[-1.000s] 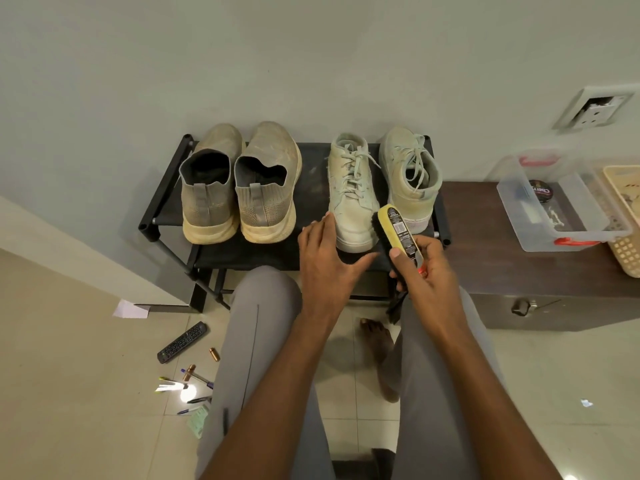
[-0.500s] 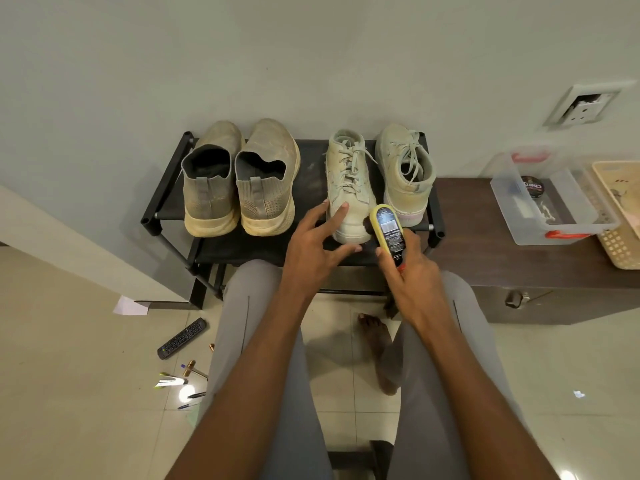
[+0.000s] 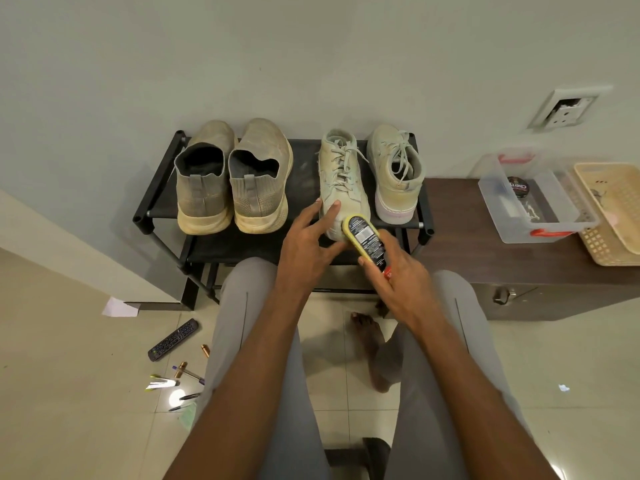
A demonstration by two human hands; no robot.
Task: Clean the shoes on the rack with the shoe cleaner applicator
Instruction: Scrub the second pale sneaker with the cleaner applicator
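- A black shoe rack [image 3: 162,188] stands against the wall with four shoes on its top shelf, heels toward the person.
- At the left sit two grey knit slip-on shoes [image 3: 204,188] side by side, with yellowed soles.
- To their right are two pale lace-up sneakers: the left sneaker [image 3: 341,171] and the right sneaker [image 3: 394,174], slightly apart.
- The left hand [image 3: 304,247] is open, its fingertips [image 3: 334,206] pressed on the heel end of the left sneaker.
- The right hand [image 3: 398,278] grips a yellow shoe cleaner applicator [image 3: 365,239] with a black label; its far end touches the heel of the left sneaker, just beside the left fingers.
- A dark wooden bench [image 3: 485,244] adjoins the rack on the right, carrying a clear plastic box [image 3: 535,199] and a cream basket [image 3: 613,216].
- On the tiled floor [image 3: 69,393] to the left lie a remote control [image 3: 173,339] and several pens [image 3: 183,386].
- The person's grey-trousered knees sit before the rack, with a bare foot [image 3: 370,348] between them.
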